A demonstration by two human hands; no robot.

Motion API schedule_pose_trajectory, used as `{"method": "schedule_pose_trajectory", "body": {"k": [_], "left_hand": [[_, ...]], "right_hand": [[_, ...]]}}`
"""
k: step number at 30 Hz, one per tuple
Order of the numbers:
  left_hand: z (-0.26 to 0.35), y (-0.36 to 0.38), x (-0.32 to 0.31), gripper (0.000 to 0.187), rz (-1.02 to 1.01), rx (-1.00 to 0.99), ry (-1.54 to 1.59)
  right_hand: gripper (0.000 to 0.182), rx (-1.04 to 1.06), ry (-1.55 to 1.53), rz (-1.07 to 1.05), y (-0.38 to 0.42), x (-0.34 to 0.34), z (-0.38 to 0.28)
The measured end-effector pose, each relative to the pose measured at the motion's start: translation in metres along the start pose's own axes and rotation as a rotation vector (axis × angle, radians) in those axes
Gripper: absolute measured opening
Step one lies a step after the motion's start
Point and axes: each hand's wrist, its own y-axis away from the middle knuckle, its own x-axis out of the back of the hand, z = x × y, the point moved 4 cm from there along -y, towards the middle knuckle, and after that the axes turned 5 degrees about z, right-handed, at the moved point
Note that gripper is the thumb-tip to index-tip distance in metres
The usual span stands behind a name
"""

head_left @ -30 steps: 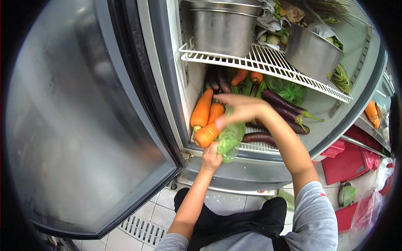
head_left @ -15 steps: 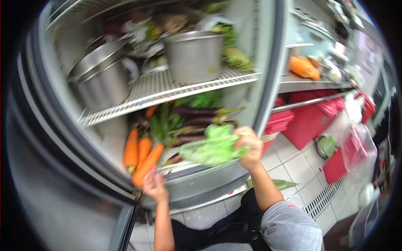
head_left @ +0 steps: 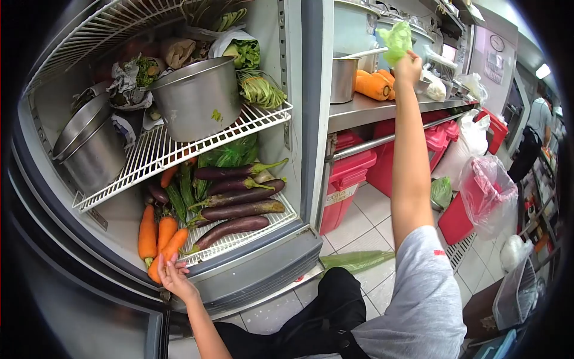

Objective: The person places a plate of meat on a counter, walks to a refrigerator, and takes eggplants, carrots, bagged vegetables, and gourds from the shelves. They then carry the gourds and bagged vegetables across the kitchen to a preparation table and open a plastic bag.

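Note:
My right hand (head_left: 408,69) is raised over the steel counter (head_left: 371,112), closed on a crumpled green plastic bag (head_left: 396,43). Low on the left, my left hand (head_left: 174,277) has its fingers apart beside the front carrot (head_left: 169,254) on the fridge's lower shelf; whether the fingertips touch it is hard to tell. More carrots (head_left: 147,232) stand behind it. To their right lie several dark eggplants (head_left: 232,230), with long green vegetables (head_left: 176,200) between them and the carrots. A green bag (head_left: 230,152) sits at the back.
Steel pots (head_left: 197,102) and wrapped greens (head_left: 239,51) fill the upper wire shelf (head_left: 179,149). Large orange vegetables (head_left: 372,85) rest on the counter, red bins (head_left: 350,179) beneath it. A long green leaf (head_left: 359,261) lies on the floor. A person (head_left: 531,134) stands far right.
My right hand has swung from in front of the eggplants up and right to the counter, carrying the green bag. My left hand remains by the carrots. The view has turned right.

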Motion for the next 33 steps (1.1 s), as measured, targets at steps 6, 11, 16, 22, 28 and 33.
{"method": "schedule_pose_trajectory", "body": {"k": [6, 11, 16, 22, 28, 33], "left_hand": [[-0.005, -0.003, 0.004, 0.036, -0.015, 0.012, -0.006], [0.0, 0.0, 0.0, 0.035, -0.013, 0.007, -0.041], [-0.003, -0.001, -0.001, 0.035, -0.006, -0.011, -0.089], [-0.005, -0.004, 0.0, 0.035, -0.01, -0.056, -0.182], [0.003, 0.0, -0.002, 0.038, 0.036, 0.011, -0.224], [0.001, -0.003, -0.003, 0.035, -0.008, -0.046, -0.208]], "right_hand": [[0.031, 0.237, 1.295, -0.597, -0.026, -0.035, 0.029], [0.033, 0.617, 1.582, -0.357, -0.013, -0.017, 0.0], [0.031, 0.166, 1.073, -0.184, -0.075, -0.004, 0.039], [0.044, -0.051, 0.441, -0.431, -0.1, -0.036, 0.066], [0.041, 1.015, 0.928, -0.647, -0.165, -0.055, 0.082], [0.057, 0.883, 1.437, -0.715, -0.138, -0.05, 0.044]]}}
